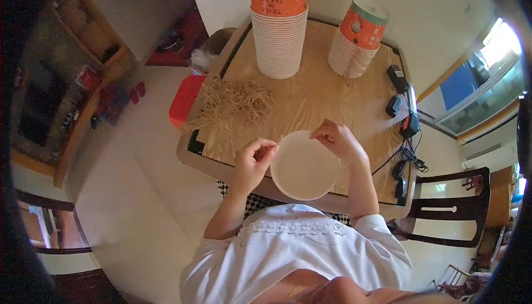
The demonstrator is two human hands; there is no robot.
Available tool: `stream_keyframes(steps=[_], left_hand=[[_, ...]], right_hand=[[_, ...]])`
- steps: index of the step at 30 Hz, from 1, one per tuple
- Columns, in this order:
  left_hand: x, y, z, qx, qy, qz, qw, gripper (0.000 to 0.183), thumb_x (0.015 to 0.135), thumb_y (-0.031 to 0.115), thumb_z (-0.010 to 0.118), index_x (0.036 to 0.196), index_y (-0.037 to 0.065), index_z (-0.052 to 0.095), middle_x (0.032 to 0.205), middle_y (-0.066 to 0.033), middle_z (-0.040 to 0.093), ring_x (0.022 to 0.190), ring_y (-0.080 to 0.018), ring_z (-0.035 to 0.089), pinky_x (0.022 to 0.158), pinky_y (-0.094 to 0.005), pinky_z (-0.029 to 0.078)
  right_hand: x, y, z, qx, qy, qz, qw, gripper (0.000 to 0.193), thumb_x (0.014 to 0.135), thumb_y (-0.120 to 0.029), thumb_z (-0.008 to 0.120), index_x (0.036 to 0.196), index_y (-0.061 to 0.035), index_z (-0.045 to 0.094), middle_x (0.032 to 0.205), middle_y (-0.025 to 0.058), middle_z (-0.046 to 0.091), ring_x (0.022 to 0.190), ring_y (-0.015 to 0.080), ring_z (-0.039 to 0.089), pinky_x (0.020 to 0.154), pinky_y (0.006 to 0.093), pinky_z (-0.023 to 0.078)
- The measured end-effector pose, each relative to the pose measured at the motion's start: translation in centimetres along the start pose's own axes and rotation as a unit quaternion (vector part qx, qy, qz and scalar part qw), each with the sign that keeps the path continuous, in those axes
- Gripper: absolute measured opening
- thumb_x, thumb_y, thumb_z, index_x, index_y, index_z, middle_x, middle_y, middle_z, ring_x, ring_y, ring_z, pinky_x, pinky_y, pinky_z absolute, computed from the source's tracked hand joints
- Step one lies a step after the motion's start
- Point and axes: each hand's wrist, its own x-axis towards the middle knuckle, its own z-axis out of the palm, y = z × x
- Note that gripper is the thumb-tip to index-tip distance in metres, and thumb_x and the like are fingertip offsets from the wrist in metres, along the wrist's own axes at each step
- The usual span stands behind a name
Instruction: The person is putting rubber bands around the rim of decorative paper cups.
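In front of my body a round white paper bucket (pixel 306 165) shows its pale inside, near the table's front edge. My left hand (pixel 256 162) is closed in a pinch at the bucket's left rim; what lies between its fingertips is too small to make out. My right hand (pixel 339 139) has its fingers curled over the upper right rim, gripping the bucket. Beyond my left hand lies a loose heap of tan twine cords (pixel 238 101), with some strands trailing toward the table's left edge.
A tall stack of orange-and-green printed paper buckets (pixel 280 43) stands at the back, with a shorter stack (pixel 357 41) to its right. Black adapters and cables (pixel 409 126) run along the right edge. A red container (pixel 184 101) sits beyond the left edge. A dark chair (pixel 451 207) is at right.
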Motion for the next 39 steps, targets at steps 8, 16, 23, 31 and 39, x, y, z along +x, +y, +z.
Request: stream_keyframes(steps=[8, 16, 23, 31, 39], left_hand=[[-0.5, 1.3, 1.2, 0.036, -0.006, 0.022, 0.999, 0.006, 0.077, 0.006, 0.064, 0.082, 0.002, 0.062, 0.063, 0.0008, 0.054, 0.053, -0.0032, 0.043, 0.047, -0.02, 0.034], [-0.4, 2.1, 2.8, -0.006, -0.153, 0.0, 0.988, 0.01, 0.081, 0.008, 0.059, 0.085, 0.0, 0.057, 0.074, -0.006, 0.058, 0.065, -0.0106, 0.055, 0.059, -0.0253, 0.045], [-0.7, 2.2, 3.4, 0.019, -0.138, 0.025, 0.99, 0.01, 0.083, 0.013, 0.06, 0.086, 0.003, 0.058, 0.075, -0.0037, 0.06, 0.068, -0.0095, 0.055, 0.062, -0.0256, 0.046], [-0.5, 2.5, 3.9, 0.039, -0.112, 0.027, 0.993, 0.009, 0.079, 0.008, 0.062, 0.084, 0.003, 0.057, 0.067, -0.0052, 0.058, 0.058, -0.0099, 0.054, 0.054, -0.0251, 0.044], [-0.5, 2.4, 4.5, 0.064, -0.069, 0.108, 0.99, 0.009, 0.075, 0.006, 0.064, 0.083, 0.005, 0.06, 0.064, -0.0055, 0.055, 0.051, -0.0126, 0.047, 0.049, -0.0254, 0.04]], right_hand=[[-4.7, -4.5, 0.8, 0.017, 0.043, 0.243, 0.969, 0.014, 0.071, -0.002, 0.061, 0.084, -0.0074, 0.061, 0.077, 0.0099, 0.054, 0.077, 0.0268, 0.056, 0.067, 0.0357, 0.046], [-3.2, -9.3, 1.0, 0.119, 0.177, 0.049, 0.976, 0.042, 0.06, -0.001, 0.073, 0.1, -0.0011, 0.06, 0.093, 0.0093, 0.06, 0.084, 0.018, 0.057, 0.075, 0.0284, 0.045], [-3.3, -7.9, 2.3, 0.213, 0.163, 0.101, 0.958, 0.024, 0.067, 0.005, 0.067, 0.09, -0.0002, 0.063, 0.083, 0.0059, 0.062, 0.077, 0.0131, 0.057, 0.071, 0.0252, 0.045], [-3.3, -6.8, 2.4, 0.165, 0.187, 0.09, 0.964, 0.003, 0.077, 0.002, 0.059, 0.075, 0.0017, 0.056, 0.073, 0.0056, 0.057, 0.071, 0.0136, 0.054, 0.064, 0.0244, 0.042], [-3.9, -5.6, 3.0, 0.124, 0.161, 0.152, 0.967, 0.013, 0.083, -0.012, 0.056, 0.079, -0.0004, 0.053, 0.072, 0.0104, 0.053, 0.07, 0.0199, 0.052, 0.065, 0.0291, 0.042]])
